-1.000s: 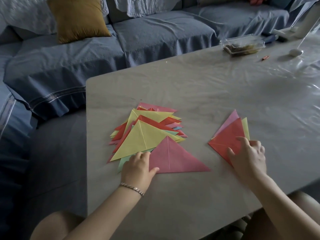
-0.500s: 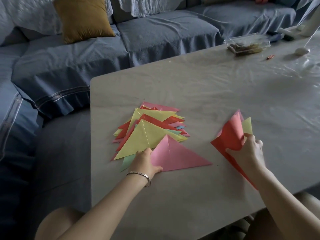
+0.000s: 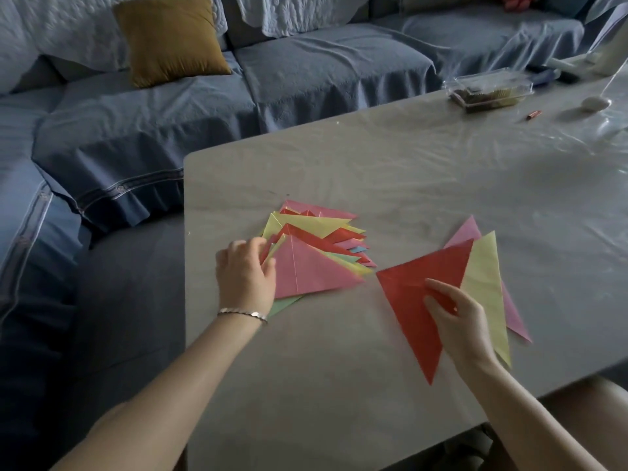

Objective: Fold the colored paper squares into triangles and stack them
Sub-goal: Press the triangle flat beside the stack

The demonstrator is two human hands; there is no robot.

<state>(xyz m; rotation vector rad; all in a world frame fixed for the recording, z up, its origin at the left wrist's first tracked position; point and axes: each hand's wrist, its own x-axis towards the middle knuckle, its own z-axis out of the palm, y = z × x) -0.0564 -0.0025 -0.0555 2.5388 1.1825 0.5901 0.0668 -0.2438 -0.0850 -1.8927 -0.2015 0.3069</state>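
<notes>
Left hand (image 3: 246,278) pinching one stack (image 3: 316,226); right hand (image 3: 458,321) pinching one red paper (image 3: 407,294) of three.

Triangle stack (image 3: 316,266) on table (image 3: 339,368), 3 overlapping triangles (image 3: 438,266) to its right; sofa (image 3: 323,73) behind table, cushion (image 3: 173,39) on sofa

Dim, flat daylight comes from the upper right, where the table (image 3: 373,171) cover glares white. The sofa (image 3: 323,73) sinks into blue-grey gloom at left. Shadows are faint. Wide-angle distortion bends the edges. The left hand (image 3: 246,278) and pink triangle (image 3: 312,273) blur slightly.
</notes>
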